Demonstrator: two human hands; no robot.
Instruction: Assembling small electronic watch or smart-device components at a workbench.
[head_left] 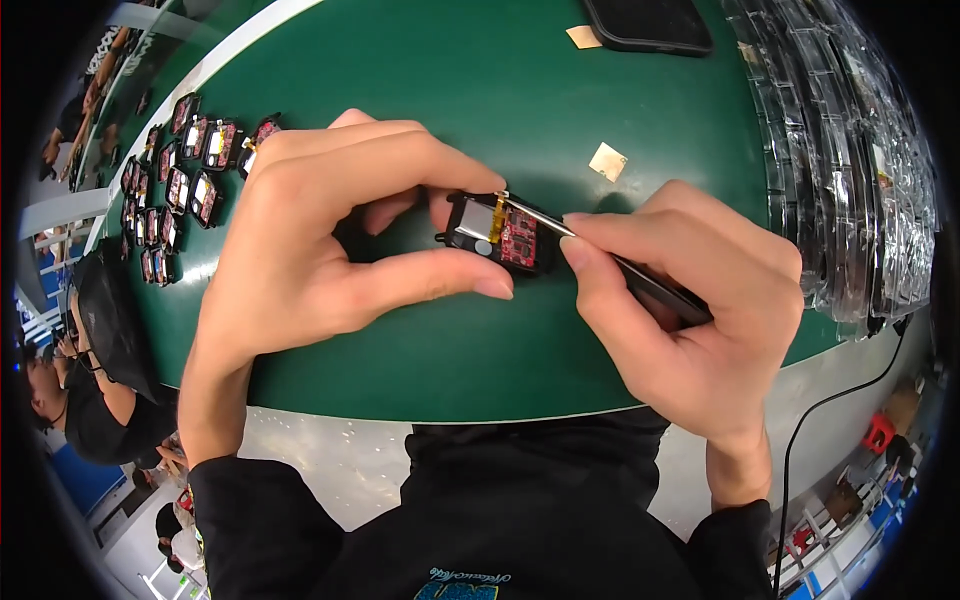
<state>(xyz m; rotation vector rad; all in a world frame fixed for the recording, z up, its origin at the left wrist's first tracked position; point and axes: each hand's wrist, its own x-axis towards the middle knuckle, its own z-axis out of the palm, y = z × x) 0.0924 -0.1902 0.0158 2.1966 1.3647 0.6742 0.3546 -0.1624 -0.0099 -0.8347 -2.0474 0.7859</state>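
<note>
Between the thumb and fingers of my left hand [330, 220] is a small black electronic device [497, 235], its inside facing up. It shows a silver battery [475, 220], a red circuit board [519, 238] and a strip of yellow tape [497, 218]. My right hand [700, 300] grips dark tweezers [640, 280] like a pen. Their bright metal tip touches or nearly touches the device's upper edge, by the top of the yellow tape and my left index fingertip. Whether the tip pinches anything is too small to tell.
Several similar devices [178, 188] lie grouped at the left of the green table [450, 370]. Stacked clear plastic trays [840, 170] line the right side. A black phone-like object [650, 25] and a pale square piece [608, 161] lie toward the far side. People sit at the left.
</note>
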